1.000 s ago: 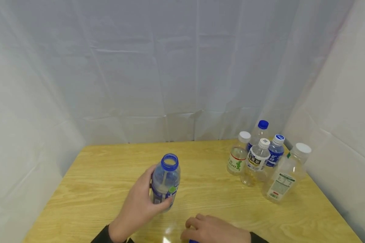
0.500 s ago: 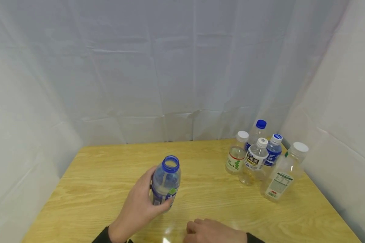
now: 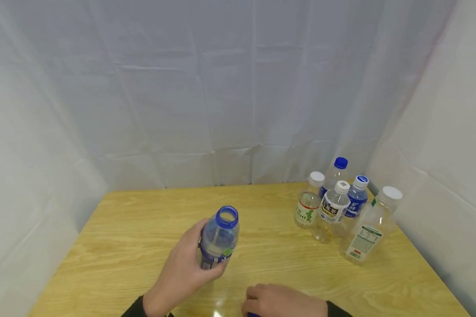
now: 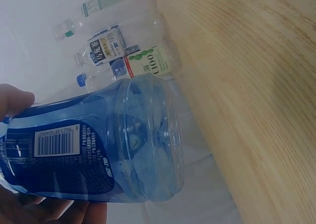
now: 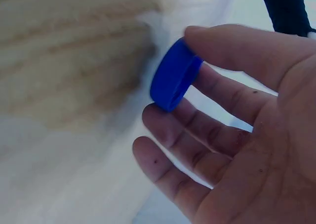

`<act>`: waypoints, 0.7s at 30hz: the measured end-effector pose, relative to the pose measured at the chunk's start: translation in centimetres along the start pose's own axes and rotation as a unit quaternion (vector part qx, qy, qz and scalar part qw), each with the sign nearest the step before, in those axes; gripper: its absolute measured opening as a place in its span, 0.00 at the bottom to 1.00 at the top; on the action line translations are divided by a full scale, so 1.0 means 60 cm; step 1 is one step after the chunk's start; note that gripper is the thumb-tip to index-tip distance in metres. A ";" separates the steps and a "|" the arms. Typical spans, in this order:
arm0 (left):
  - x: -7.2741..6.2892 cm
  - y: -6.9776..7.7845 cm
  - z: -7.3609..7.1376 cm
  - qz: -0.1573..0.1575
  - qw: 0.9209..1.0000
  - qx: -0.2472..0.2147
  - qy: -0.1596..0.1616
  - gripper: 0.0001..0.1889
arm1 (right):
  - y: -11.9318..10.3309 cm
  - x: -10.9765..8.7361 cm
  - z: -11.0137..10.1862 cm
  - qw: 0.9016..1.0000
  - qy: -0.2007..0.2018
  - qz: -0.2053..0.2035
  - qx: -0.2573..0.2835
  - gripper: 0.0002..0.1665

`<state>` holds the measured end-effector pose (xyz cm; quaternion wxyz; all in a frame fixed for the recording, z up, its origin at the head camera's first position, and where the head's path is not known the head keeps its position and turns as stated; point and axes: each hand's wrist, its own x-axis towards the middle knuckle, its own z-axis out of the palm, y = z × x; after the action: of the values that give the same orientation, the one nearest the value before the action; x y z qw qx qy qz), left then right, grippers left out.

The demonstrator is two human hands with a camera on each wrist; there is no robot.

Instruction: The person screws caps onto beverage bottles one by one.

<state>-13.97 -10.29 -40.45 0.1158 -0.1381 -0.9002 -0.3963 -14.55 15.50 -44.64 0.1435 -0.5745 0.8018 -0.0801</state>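
My left hand grips a blue-tinted plastic bottle round its body, thumb on the near side. The bottle's blue mouth is uncapped and it tilts slightly to the right. In the left wrist view the bottle's dark blue label with a barcode and its clear base show, raised above the wooden table. My right hand is low at the front, right of the bottle. In the right wrist view it pinches a blue bottle cap between thumb and fingers, with the cap's hollow side partly turned toward the palm.
Several capped empty bottles stand together at the right of the wooden table, among them a green-labelled one, a black-and-white-labelled one and a large clear one. White sheeting hangs behind and at both sides.
The left hand has moved the bottle slightly right and a little toward me, its mouth leaning more to the right. The right hand stays low, shifting only slightly.
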 end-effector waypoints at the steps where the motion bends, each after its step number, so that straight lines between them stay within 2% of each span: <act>1: 0.000 0.000 0.000 0.002 1.000 0.004 -0.001 0.49 | -0.001 -0.004 -0.009 1.000 0.000 0.016 0.025 0.16; 3: -0.001 0.000 0.000 0.001 1.000 0.013 -0.003 0.49 | -0.004 -0.014 -0.030 0.995 0.014 0.057 0.085 0.18; 6: -0.004 0.001 0.002 0.005 1.000 0.029 -0.002 0.50 | -0.011 -0.030 -0.061 0.988 0.051 0.081 0.121 0.18; 9: -0.006 0.003 0.004 0.002 0.999 0.035 -0.008 0.49 | -0.015 -0.042 -0.085 0.984 0.127 0.064 0.105 0.16; 13: -0.006 0.004 0.005 0.009 0.999 0.046 -0.010 0.49 | -0.015 -0.053 -0.115 0.971 0.219 0.042 0.083 0.16; 18: -0.006 0.004 0.006 0.028 0.997 0.067 -0.004 0.49 | -0.012 -0.062 -0.152 0.957 0.278 0.026 0.082 0.17; 21: -0.006 0.005 0.007 0.037 0.997 0.074 -0.002 0.49 | -0.012 -0.064 -0.171 0.947 0.316 0.012 0.060 0.18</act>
<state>-13.57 -9.85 -40.67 0.1381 -0.1629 -0.9219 -0.3233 -16.03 18.53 -34.20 -0.0825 -0.5003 0.8067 -0.3035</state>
